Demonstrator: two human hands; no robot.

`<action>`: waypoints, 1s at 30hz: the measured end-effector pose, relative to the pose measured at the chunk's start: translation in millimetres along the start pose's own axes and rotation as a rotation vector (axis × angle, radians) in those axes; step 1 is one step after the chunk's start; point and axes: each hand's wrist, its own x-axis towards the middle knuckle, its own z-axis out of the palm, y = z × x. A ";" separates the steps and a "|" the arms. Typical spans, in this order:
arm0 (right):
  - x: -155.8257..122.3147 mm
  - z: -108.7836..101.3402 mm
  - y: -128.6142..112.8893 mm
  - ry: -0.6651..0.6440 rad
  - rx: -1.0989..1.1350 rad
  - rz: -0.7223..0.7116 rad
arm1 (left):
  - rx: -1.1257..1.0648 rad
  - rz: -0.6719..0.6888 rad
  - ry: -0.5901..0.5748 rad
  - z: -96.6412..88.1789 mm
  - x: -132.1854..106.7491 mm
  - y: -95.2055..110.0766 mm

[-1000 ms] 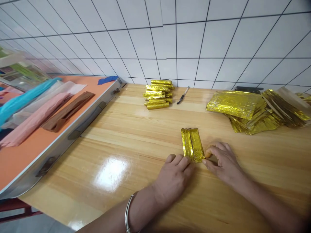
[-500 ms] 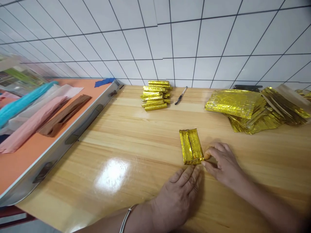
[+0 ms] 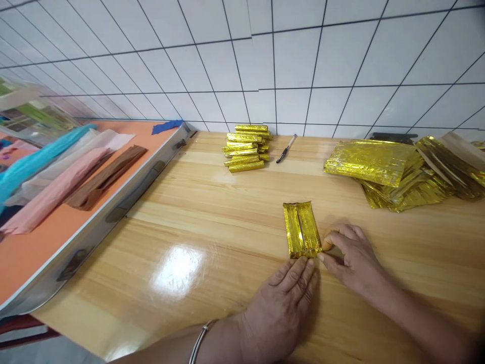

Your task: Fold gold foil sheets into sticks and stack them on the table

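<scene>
A small folded gold foil piece [image 3: 301,229] lies on the wooden table [image 3: 212,222] in front of me. My left hand [image 3: 282,301] rests flat just below it, fingers stretched out and fingertips at its near edge. My right hand [image 3: 350,258] sits at the piece's lower right corner, thumb and forefinger pinched against that corner.
A stack of folded gold pieces [image 3: 246,147] sits near the tiled wall, a pen [image 3: 285,148] beside it. A heap of gold foil sheets [image 3: 401,172] lies at the right. On the left, an orange table [image 3: 45,237] carries coloured paper strips [image 3: 56,174].
My left hand drew back from the piece's lower left corner and flattened out below its near edge. The right hand stays at the lower right corner.
</scene>
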 end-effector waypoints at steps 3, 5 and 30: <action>-0.2 -0.1 -0.3 -0.002 0.000 0.001 | -0.036 -0.009 -0.021 0.9 0.8 -0.7; -0.3 0.1 -0.3 -0.005 -0.003 0.005 | -0.054 -0.007 -0.037 1.1 1.7 -1.6; 0.9 -12.4 -4.4 -0.056 0.154 0.025 | -0.258 -0.194 -0.021 -5.4 15.9 -2.4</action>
